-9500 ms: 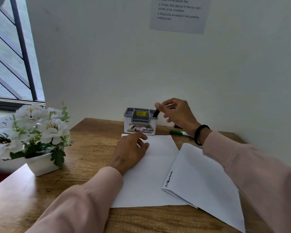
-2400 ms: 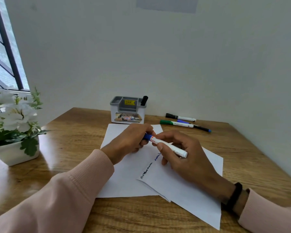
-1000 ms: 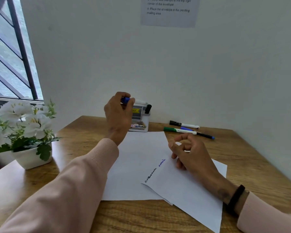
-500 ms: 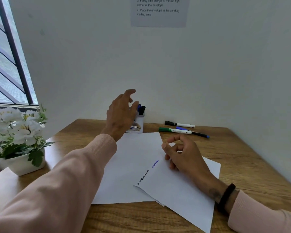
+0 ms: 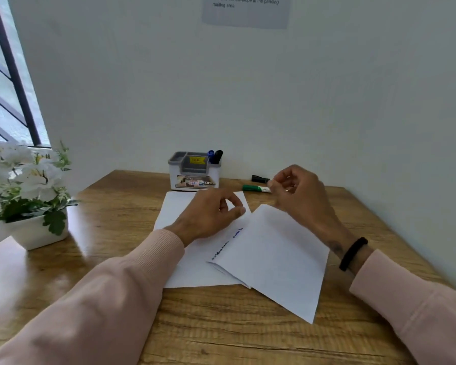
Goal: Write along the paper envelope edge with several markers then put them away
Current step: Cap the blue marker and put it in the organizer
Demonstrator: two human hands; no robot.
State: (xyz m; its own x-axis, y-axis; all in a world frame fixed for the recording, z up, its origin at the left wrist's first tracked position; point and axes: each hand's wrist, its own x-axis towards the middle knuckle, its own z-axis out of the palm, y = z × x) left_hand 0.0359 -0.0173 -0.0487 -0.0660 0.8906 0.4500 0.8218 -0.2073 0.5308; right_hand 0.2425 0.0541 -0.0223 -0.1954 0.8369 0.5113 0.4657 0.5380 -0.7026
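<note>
The white paper envelope (image 5: 274,259) lies at an angle on a white sheet (image 5: 179,206), with black and blue writing (image 5: 227,243) along its left edge. A blue marker (image 5: 210,154) and a black marker (image 5: 218,155) stand in the grey-and-white pen holder (image 5: 194,171) by the wall. To the holder's right, a green marker (image 5: 256,188) and a black-capped marker (image 5: 259,178) lie on the table. My right hand (image 5: 298,191) hovers with curled fingers, its fingertips at the green marker's white end. My left hand (image 5: 211,214) rests over the sheet, loosely curled and holding nothing.
A white pot of white flowers (image 5: 29,196) stands at the left of the wooden table (image 5: 221,333). The wall runs close behind the holder, with a printed notice (image 5: 245,9) high up. A barred window (image 5: 5,75) is at the far left.
My left hand let go of the blue marker in the holder and drew back onto the sheet. My right hand lifted off the envelope and moved towards the markers lying by the wall.
</note>
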